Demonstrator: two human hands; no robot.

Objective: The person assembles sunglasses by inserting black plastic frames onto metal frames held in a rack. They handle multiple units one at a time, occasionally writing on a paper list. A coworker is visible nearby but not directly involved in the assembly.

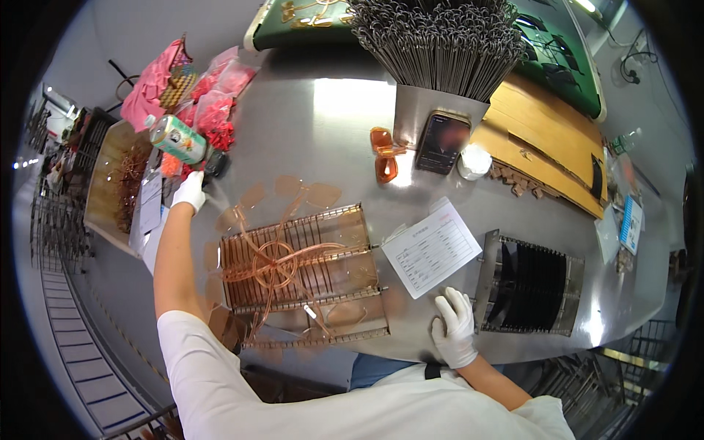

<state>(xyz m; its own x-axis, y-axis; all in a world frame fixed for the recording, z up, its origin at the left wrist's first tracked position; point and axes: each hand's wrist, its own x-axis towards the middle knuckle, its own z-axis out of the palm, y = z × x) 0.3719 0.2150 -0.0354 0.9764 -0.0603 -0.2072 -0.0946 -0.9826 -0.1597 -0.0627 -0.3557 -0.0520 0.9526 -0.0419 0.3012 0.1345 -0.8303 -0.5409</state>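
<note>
Left hand: the gloved left hand [190,192] is stretched far out to the left part of the counter [323,125], its grip closed into a loose fist just beside a dark small object [215,163] and below a lying drink can [178,138]; whether it clasps anything I cannot tell.
Right hand: the gloved right hand [455,326] lies flat on the counter near its front edge, fingers spread, holding nothing, between a printed paper sheet [431,248] and a dark slotted rack [529,276].
Work piece: a wire rack [301,271] sits in front of the person, loaded with translucent amber eyeglass frame parts [275,260]; their temples cross in a tangle over the left half.
Progress: judging from the layout, the wire rack is only partly filled, with its right half mostly bare, and several loose amber lens-shaped pieces [306,192] lie around it; the dark slotted rack appears to hold nothing.
Other items: orange glasses [384,152], a phone [442,141] leaning on a metal holder of thin metal rods [440,44], a white roll [474,162], pink and red bags [209,99], cardboard sheets [539,150].
Surface: shiny steel, reflecting overhead light.
Room: a workshop, with wire shelving at the left and green trays at the back.
</note>
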